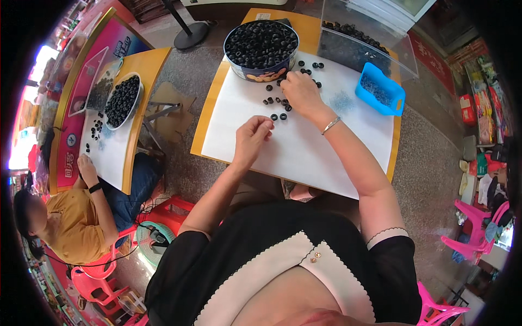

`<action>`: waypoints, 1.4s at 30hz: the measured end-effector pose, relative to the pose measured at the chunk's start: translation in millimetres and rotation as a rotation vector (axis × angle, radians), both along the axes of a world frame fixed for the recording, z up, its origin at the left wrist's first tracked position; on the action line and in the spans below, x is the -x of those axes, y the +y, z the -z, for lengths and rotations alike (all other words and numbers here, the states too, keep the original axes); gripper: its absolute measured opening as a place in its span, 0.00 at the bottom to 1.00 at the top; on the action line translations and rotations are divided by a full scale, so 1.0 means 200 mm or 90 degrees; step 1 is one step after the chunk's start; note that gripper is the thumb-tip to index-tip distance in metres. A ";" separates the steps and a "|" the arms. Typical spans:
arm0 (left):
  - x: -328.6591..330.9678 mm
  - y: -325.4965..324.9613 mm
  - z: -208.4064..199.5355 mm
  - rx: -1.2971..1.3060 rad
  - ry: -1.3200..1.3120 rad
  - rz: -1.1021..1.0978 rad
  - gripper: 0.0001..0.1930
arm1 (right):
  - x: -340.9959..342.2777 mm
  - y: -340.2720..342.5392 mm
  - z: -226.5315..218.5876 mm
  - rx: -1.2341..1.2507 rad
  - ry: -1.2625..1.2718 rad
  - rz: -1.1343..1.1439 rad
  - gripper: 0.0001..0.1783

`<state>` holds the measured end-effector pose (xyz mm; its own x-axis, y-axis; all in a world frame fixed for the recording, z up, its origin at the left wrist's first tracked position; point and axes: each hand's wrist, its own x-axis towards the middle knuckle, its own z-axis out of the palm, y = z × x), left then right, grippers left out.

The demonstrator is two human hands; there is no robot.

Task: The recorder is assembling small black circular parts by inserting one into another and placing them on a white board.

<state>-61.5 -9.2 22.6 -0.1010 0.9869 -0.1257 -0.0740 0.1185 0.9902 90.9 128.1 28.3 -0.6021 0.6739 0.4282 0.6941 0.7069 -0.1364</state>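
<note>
My left hand [252, 140] is over the near part of the white sheet [315, 157], thumb and fingers curled into a pinch. Whatever they hold, if anything, is too small to make out. Just beyond its fingertips lie two black ring-shaped pieces [278, 117]. My right hand [302, 93] reaches farther over the sheet, fingers bent down among loose black rings [285, 102]; its fingertips are partly hidden. A round tub [265, 74] heaped with black rings stands beyond my hands. To the right, a blue plastic basket [397, 106] holds small clear bits.
More clear bits [341, 101] lie scattered on the sheet. A transparent bin [356, 51] with black pieces stands at the far right of the yellow table [198, 142]. At left, a person [81, 223] sits at another table with a white bowl [140, 92] of black rings.
</note>
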 end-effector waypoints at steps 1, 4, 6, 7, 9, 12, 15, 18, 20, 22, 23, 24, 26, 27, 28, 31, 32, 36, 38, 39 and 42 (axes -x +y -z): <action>0.01 0.02 0.00 -0.005 0.047 -0.025 0.08 | -0.01 -0.01 -0.02 0.004 0.020 0.003 0.04; 0.04 0.08 0.01 -0.019 0.179 -0.077 0.08 | -0.04 -0.06 -0.08 0.061 0.169 0.016 0.05; 0.06 0.11 0.01 -0.035 0.253 -0.083 0.09 | -0.08 -0.13 -0.13 0.153 0.283 0.035 0.05; 0.06 0.12 0.02 -0.041 0.289 -0.086 0.09 | -0.11 -0.19 -0.16 0.222 0.330 0.050 0.06; 0.04 0.12 0.02 -0.046 0.329 -0.052 0.09 | -0.17 -0.31 -0.16 0.341 0.402 0.087 0.07; -0.01 0.11 0.00 -0.090 0.456 -0.017 0.10 | -0.25 -0.48 -0.12 0.473 0.480 0.149 0.08; -0.03 0.11 0.01 -0.120 0.531 0.026 0.12 | -0.29 -0.60 -0.05 0.536 0.567 0.197 0.09; -0.03 0.10 0.00 -0.112 0.465 0.039 0.12 | -0.30 -0.66 -0.01 0.553 0.636 0.200 0.09; -0.02 0.09 -0.03 -0.033 0.234 0.051 0.12 | -0.31 -0.68 0.00 0.587 0.656 0.199 0.09; -0.02 0.09 -0.04 0.117 -0.153 0.074 0.12 | -0.32 -0.69 0.00 0.519 0.636 0.197 0.09; -0.02 0.09 -0.04 0.112 -0.155 0.076 0.12 | -0.32 -0.69 0.00 0.484 0.626 0.197 0.09; -0.02 0.08 -0.04 0.107 -0.162 0.081 0.13 | -0.34 -0.70 0.01 0.399 0.531 0.197 0.09; -0.06 0.07 -0.03 0.110 -0.170 0.098 0.13 | -0.37 -0.71 0.01 0.233 0.337 0.196 0.10; -0.08 0.06 -0.05 0.117 -0.170 0.110 0.13 | -0.38 -0.72 0.02 0.218 0.307 0.201 0.10; -0.10 0.06 -0.05 0.125 -0.170 0.123 0.13 | -0.40 -0.73 0.04 0.202 0.276 0.206 0.10; -0.20 0.06 -0.05 0.132 -0.177 0.197 0.12 | -0.43 -0.75 0.03 0.152 0.248 0.241 0.09; -0.23 0.06 -0.04 0.131 -0.163 0.204 0.12 | -0.44 -0.75 0.03 0.135 0.249 0.256 0.08; -0.32 0.07 0.01 0.156 -0.165 0.205 0.11 | -0.50 -0.74 0.05 0.184 0.432 0.305 0.07; -0.32 0.06 0.02 0.153 -0.173 0.202 0.10 | -0.57 -0.70 0.04 0.187 0.456 0.360 0.07; -0.33 0.06 0.02 0.156 -0.177 0.200 0.10 | -0.59 -0.68 0.06 0.186 0.438 0.360 0.07; -0.33 0.05 0.01 0.162 -0.191 0.192 0.10 | -0.62 -0.62 0.10 0.166 0.367 0.351 0.07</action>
